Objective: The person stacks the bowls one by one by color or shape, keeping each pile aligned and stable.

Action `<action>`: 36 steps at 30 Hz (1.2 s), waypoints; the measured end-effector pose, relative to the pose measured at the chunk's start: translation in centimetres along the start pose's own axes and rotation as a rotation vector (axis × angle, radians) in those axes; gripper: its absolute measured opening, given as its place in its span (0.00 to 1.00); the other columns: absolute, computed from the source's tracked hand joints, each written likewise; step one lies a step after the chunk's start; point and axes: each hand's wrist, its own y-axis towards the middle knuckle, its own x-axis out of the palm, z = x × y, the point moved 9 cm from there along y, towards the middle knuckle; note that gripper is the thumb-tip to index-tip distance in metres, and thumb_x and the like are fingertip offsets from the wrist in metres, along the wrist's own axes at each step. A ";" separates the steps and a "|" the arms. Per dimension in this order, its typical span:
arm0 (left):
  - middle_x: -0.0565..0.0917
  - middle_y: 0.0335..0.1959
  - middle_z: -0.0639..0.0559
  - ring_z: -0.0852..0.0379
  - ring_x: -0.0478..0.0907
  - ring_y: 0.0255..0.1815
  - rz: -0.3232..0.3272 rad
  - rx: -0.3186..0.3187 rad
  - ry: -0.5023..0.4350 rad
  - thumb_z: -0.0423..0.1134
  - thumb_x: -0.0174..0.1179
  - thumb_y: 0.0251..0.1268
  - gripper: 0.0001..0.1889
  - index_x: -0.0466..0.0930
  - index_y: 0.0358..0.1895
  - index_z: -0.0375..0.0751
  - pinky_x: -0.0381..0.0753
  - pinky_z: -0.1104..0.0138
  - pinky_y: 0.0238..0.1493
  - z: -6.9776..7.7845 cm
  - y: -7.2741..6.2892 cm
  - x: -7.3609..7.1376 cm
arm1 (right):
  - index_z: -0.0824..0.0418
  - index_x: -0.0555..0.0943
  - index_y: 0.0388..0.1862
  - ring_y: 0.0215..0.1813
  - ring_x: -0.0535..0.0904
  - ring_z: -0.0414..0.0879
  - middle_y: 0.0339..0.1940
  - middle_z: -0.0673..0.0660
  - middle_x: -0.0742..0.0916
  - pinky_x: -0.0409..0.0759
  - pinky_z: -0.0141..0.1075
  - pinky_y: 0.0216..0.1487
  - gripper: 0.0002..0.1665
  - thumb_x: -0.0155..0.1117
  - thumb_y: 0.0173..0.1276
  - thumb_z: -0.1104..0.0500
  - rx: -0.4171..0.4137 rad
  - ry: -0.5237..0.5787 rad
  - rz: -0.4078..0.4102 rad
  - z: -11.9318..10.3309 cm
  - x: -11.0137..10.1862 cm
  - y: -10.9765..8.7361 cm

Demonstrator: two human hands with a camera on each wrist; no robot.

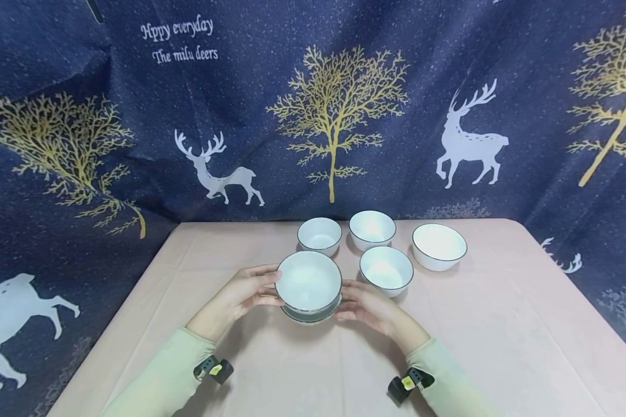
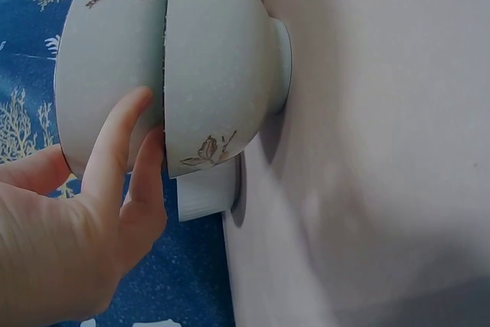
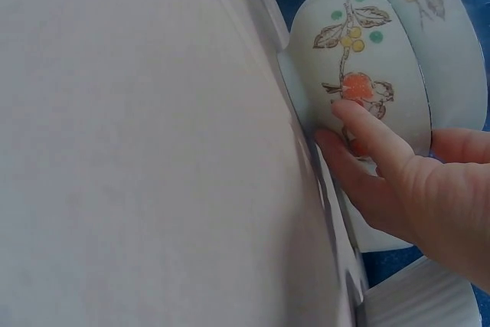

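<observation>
A white bowl (image 1: pixel 309 281) with a dark rim sits partly nested in a second bowl (image 2: pixel 214 74), low over the table. My left hand (image 1: pixel 242 292) holds the upper bowl's left side, thumb near its rim and fingers along its wall, one fingertip by the lower rim. On the other side my right hand (image 1: pixel 367 307) grips the lower bowl, its fingers against the wall painted with a bird, leaves and berries, as the right wrist view shows; the thumb lies near the upper bowl, partly hidden. Whether the lower bowl's foot touches the table is hard to tell.
Behind and to the right stand several similar white bowls: one at the back (image 1: pixel 319 234), another beside it (image 1: pixel 372 229), a nearer one (image 1: pixel 386 269) close to my right hand, and one (image 1: pixel 439 246) farther right. A pink cloth covers the table (image 1: pixel 313 376); a blue curtain (image 1: pixel 292 145) hangs behind.
</observation>
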 end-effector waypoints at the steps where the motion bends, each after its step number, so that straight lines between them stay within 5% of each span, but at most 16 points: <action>1: 0.81 0.40 0.41 0.50 0.83 0.32 0.005 0.003 0.003 0.29 0.54 0.69 0.27 0.59 0.67 0.19 0.86 0.52 0.44 0.0 0.0 0.0 | 0.77 0.50 0.72 0.49 0.80 0.50 0.60 0.73 0.72 0.79 0.47 0.60 0.32 0.44 0.77 0.62 0.001 0.000 0.000 0.0 0.0 0.0; 10: 0.83 0.37 0.45 0.51 0.84 0.31 -0.012 0.056 0.047 0.28 0.56 0.67 0.27 0.61 0.65 0.18 0.87 0.53 0.41 0.3 0.0 0.3 | 0.77 0.51 0.71 0.48 0.80 0.51 0.56 0.69 0.75 0.79 0.47 0.59 0.32 0.47 0.75 0.63 0.001 0.003 0.001 0.2 -0.2 0.0; 25: 0.83 0.34 0.44 0.52 0.83 0.28 0.049 0.039 0.073 0.26 0.58 0.64 0.25 0.65 0.63 0.19 0.88 0.56 0.39 0.5 -0.1 0.2 | 0.77 0.51 0.71 0.51 0.79 0.51 0.58 0.71 0.73 0.78 0.48 0.61 0.31 0.45 0.76 0.64 0.004 0.019 -0.025 0.1 -0.1 -0.1; 36: 0.83 0.34 0.45 0.53 0.83 0.29 0.030 0.044 0.114 0.25 0.57 0.65 0.22 0.67 0.60 0.18 0.87 0.56 0.41 0.5 0.2 0.1 | 0.77 0.51 0.71 0.51 0.79 0.51 0.57 0.70 0.74 0.78 0.48 0.61 0.31 0.45 0.76 0.63 0.013 0.032 -0.018 0.0 -0.1 -0.1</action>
